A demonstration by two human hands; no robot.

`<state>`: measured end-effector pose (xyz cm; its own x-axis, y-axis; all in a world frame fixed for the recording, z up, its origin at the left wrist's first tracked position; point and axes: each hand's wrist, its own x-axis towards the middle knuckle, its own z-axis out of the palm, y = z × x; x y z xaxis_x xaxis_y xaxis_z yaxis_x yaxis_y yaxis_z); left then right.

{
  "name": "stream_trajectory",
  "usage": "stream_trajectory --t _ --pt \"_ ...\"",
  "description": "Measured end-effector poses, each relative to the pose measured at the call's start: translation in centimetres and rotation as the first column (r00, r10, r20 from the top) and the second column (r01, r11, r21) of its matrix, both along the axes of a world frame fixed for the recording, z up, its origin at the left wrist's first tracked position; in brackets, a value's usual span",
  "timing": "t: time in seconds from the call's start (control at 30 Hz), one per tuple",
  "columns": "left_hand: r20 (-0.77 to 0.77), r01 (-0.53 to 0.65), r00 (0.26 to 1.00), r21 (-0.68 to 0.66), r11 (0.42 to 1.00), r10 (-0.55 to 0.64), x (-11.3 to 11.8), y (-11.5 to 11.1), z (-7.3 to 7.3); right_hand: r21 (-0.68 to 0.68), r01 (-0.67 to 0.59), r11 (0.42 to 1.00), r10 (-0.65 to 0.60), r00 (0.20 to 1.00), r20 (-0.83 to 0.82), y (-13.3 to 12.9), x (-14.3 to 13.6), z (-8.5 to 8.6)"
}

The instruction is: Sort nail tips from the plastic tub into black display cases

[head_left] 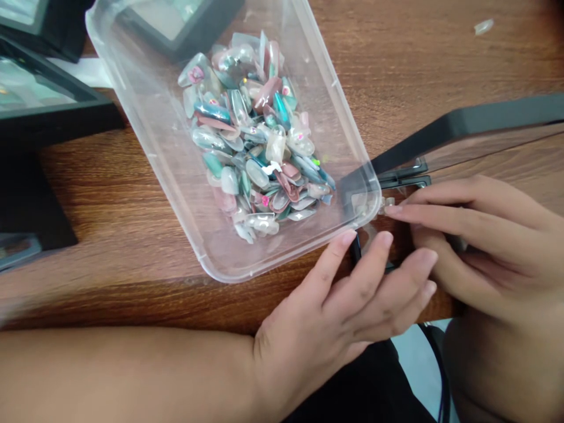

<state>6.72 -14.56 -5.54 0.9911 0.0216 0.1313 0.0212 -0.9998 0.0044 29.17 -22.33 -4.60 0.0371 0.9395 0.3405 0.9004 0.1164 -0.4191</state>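
Note:
A clear plastic tub (156, 176) is tilted across the view, with a heap of press-on nails (259, 141) inside, in teal, pink, silver and clear. Beside its lower right corner is my left hand (343, 305), fingers apart, the index fingertip at the rim. My right hand (489, 247) is further right, its fingers drawn close together. A small clear piece (388, 204) sits at its fingertip, and something pale shows between the fingers, too hidden to name. Under both hands lies an open black-framed case (458, 126), partly covered by the tub and fingers.
Several black-framed boxes (57, 111) with clear windows stand at the left. Another box (194, 29) shows through the tub's far end. A loose clear nail (483, 26) lies on the brown wooden table (396, 64). The table's front edge runs beneath my hands.

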Motion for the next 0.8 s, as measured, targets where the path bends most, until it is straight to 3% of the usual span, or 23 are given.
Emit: stream_trajectory --t 0.4,0.8 --pt "0.040 -0.038 0.999 0.045 0.998 0.036 0.00 -0.21 -0.18 -0.019 0.034 0.999 -0.035 0.999 -0.033 -0.17 0.08 0.19" --pt "-0.003 -0.025 1.000 -0.045 0.999 0.025 0.07 0.17 -0.12 -0.015 0.039 0.999 -0.039 0.999 -0.027 -0.24 0.21 0.43"
